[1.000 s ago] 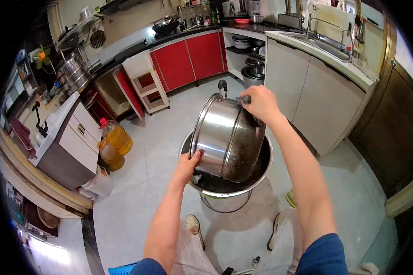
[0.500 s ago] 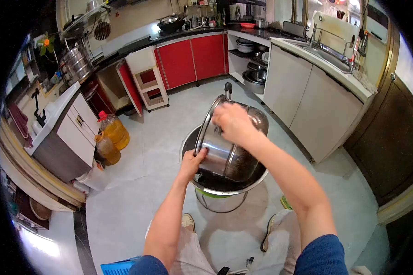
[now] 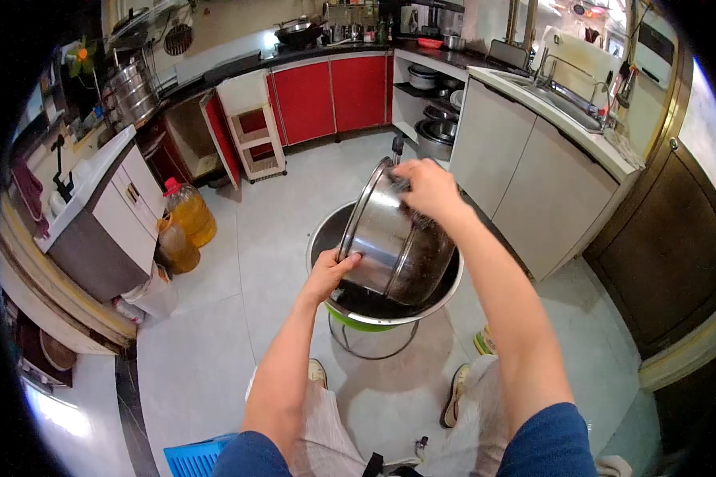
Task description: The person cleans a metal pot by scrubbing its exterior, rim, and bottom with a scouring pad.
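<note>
A stainless steel pot (image 3: 376,240) is tilted on its side over a wide metal basin (image 3: 453,286), its outer wall and darkened base turned towards me. My left hand (image 3: 332,276) grips the pot's rim at the lower left, with the thumb on the outer wall. Against the upper side of the pot, my right hand (image 3: 431,189) is closed around a grey steel wool scrubber (image 3: 400,184), partly hidden by the fingers. The pot's black handle (image 3: 397,146) sticks up at the far side. Dark contents show inside the basin.
The basin rests on a round wire stand (image 3: 374,355). Oil jugs (image 3: 189,216) and a white bucket (image 3: 153,296) stand to the left. A blue plastic item (image 3: 195,459) lies near my left foot. White cabinets (image 3: 561,183) with a sink are at right.
My right hand has moved up and to the right along the pot's outer wall. The left hand keeps its grip on the rim. The camera view has shifted slightly.
</note>
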Motion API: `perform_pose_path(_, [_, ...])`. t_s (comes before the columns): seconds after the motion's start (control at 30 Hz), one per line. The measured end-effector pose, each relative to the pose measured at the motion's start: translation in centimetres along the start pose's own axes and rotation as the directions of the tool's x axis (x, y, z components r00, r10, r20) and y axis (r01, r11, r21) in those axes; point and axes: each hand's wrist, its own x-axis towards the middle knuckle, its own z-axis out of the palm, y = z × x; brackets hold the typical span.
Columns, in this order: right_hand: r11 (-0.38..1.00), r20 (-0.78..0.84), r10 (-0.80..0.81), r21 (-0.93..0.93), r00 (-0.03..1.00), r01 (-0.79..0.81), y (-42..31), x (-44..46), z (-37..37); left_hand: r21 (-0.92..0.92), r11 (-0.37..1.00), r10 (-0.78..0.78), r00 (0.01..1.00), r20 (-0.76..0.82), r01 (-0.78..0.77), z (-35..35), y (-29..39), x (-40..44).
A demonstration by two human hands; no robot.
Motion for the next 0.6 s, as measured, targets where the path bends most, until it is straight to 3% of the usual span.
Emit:
perform_pose_path(0.07, [0.982, 0.052, 0.175, 0.067, 0.983, -0.178, 2.1, -0.1, -0.9, 0.055, 0.998, -0.006, 0.997, 0.08, 0.002, -0.3, -0.3, 0.0])
perform_pose_path(0.1, [0.982, 0.055, 0.176, 0.063, 0.983, -0.18, 3.1, -0.5, -1.1, 0.049, 0.999, -0.007, 0.997, 0.082, 0.003, -0.4, -0.5, -0.1])
perform_pose_path(0.17, [0.924, 0.04, 0.318, 0.21, 0.947, -0.319, 5.0, -1.5, -1.1, 0.117, 0.993, -0.007, 0.985, 0.171, -0.013, -0.3, -0.8, -0.2])
perform_pose_path(0.27, [0.848, 0.009, 0.458, 0.294, 0.889, -0.44, 6.3, -2.8, -0.7, 0.077, 0.997, 0.008, 0.991, 0.135, -0.019, 0.6, -0.8, -1.2])
perform_pose_path(0.3, [0.812, -0.038, 0.461, 0.422, 0.887, -0.404, 7.5, -3.1, 0.3, 0.079, 0.997, 0.001, 0.99, 0.141, -0.013, 0.8, -0.6, -1.4])
perform_pose_path(0.33, [0.806, -0.037, 0.471, 0.424, 0.882, -0.413, 8.4, -3.6, 0.8, 0.116, 0.993, -0.049, 0.993, 0.106, 0.037, 0.8, -0.3, -1.6])
perform_pose_path(0.4, [0.417, -0.036, 0.579, 0.872, 0.815, -0.258, 9.8, -4.6, 1.3, 0.158, 0.983, -0.102, 0.992, 0.074, 0.089, 0.5, -1.3, -1.0])
perform_pose_path(0.43, [0.341, -0.05, 0.667, 0.908, 0.743, -0.245, 10.0, -5.6, 1.3, 0.171, 0.983, -0.068, 0.998, 0.015, 0.064, 0.2, -2.8, -0.2])
perform_pose_path(0.47, [0.338, -0.048, 0.67, 0.908, 0.741, -0.247, 11.1, -6.8, 1.8, 0.185, 0.982, -0.033, 0.999, -0.043, 0.04, -0.1, -4.3, 0.5])
perform_pose_path(0.5, [0.413, -0.017, 0.72, 0.813, 0.694, -0.409, 13.2, -8.2, 3.0, 0.114, 0.992, 0.071, 0.993, -0.095, -0.06, 0.6, -2.2, 0.1])
perform_pose_path(0.53, [0.466, -0.001, 0.769, 0.686, 0.639, -0.559, 14.5, -9.4, 4.0, 0.111, 0.992, 0.069, 0.993, -0.093, -0.058, 0.9, -1.2, 0.2])
perform_pose_path(0.6, [0.523, 0.076, 0.747, 0.546, 0.661, -0.654, 14.5, -12.3, 5.2, -0.078, 0.996, 0.022, 0.978, -0.208, -0.039, 1.2, 0.1, 0.9])
